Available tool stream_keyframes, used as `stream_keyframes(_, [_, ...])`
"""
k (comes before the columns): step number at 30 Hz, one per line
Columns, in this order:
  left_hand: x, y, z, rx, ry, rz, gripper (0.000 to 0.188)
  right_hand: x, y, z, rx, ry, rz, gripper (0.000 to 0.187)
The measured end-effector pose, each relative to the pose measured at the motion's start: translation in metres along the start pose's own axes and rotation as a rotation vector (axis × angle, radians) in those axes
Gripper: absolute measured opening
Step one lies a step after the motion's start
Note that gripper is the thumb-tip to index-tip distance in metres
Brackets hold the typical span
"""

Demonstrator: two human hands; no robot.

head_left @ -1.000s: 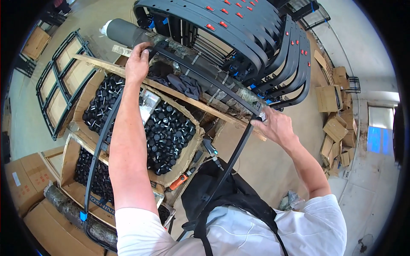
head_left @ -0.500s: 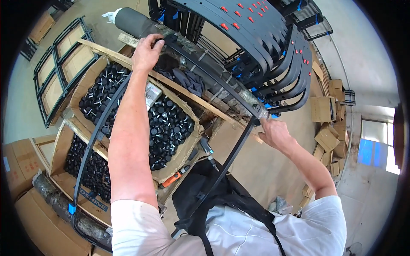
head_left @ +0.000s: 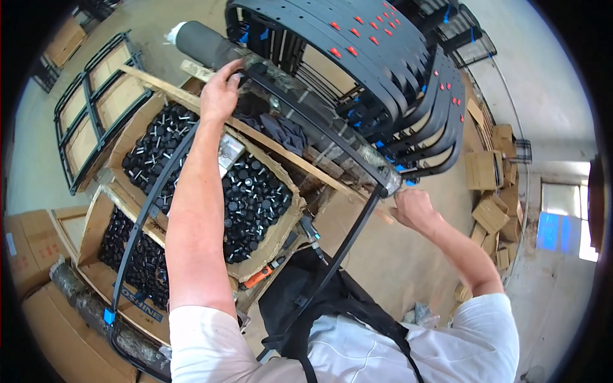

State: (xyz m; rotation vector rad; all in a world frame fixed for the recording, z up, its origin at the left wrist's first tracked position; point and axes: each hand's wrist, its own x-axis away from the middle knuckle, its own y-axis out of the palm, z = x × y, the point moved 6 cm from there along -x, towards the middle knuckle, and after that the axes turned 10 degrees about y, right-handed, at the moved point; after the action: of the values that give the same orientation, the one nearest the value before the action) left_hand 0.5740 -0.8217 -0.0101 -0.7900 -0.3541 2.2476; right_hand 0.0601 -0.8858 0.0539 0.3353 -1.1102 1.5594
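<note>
A black metal frame of bent bars lies before me, its far bar resting on a padded, plastic-wrapped roll. My left hand is closed round the frame's far left corner. Beside the far right corner, my right hand is curled into a fist; what it holds, if anything, is hidden. Under the frame, cardboard boxes hold many black round-headed screw feet and smaller black parts. A small pale box sits among the screw feet.
Black curved frames with red pieces are stacked beyond the roll. A wooden strip runs along the boxes. A power driver and an orange-black tool lie near my body. Cardboard cartons line the right wall.
My right hand has drawn slightly away from the frame's corner, and its fingers have curled in. My left hand keeps its grip; the whole view has shifted a little.
</note>
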Motion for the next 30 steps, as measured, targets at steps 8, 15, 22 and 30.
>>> stream_keyframes(8, [-0.004, 0.006, 0.018, -0.213, -0.183, -0.164, 0.09, 0.0, -0.031, -0.02, -0.477, 0.049, 0.438, 0.037])
stream_keyframes(15, [0.018, -0.189, -0.063, -0.694, -0.521, 0.425, 0.062, -0.002, -0.038, -0.026, -0.54, 0.073, 0.462, 0.038])
stream_keyframes(22, [-0.019, -0.023, 0.057, -0.567, 0.057, -0.136, 0.075, -0.003, -0.026, -0.014, -0.516, 0.102, 0.429, 0.038])
stream_keyframes(30, [-0.009, -0.109, 0.001, -0.75, -0.251, -0.017, 0.055, -0.001, -0.038, -0.016, -0.537, 0.086, 0.437, 0.04])
